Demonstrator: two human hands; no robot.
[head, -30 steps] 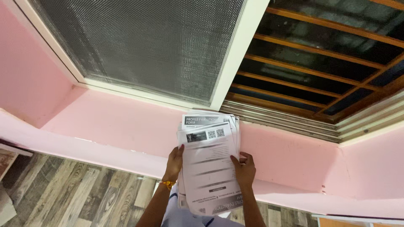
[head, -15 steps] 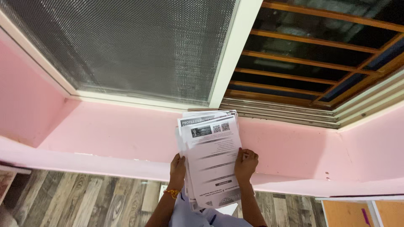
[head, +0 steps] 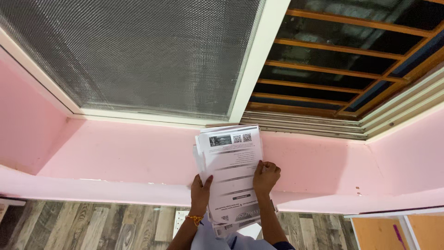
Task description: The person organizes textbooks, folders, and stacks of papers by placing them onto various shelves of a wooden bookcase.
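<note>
A stack of white printed paper sheets point(head: 231, 176) lies on the pink window sill point(head: 120, 153), its far edge near the window frame. My left hand point(head: 200, 192) grips the stack's left edge; an orange thread band circles that wrist. On the right edge, my right hand point(head: 265, 177) presses down with curled fingers. The sheets are slightly fanned at the top left and at the bottom.
A window with a grey mesh screen point(head: 138, 51) fills the upper left behind a white frame point(head: 256, 60). Wooden bars point(head: 342, 51) cross the open dark pane at right. Wood-pattern floor point(head: 92, 227) lies below the sill. An orange surface point(head: 397, 231) shows at lower right.
The view has shifted slightly, and both hands have slid up the stack a little; the papers stay on the sill in both hands.
</note>
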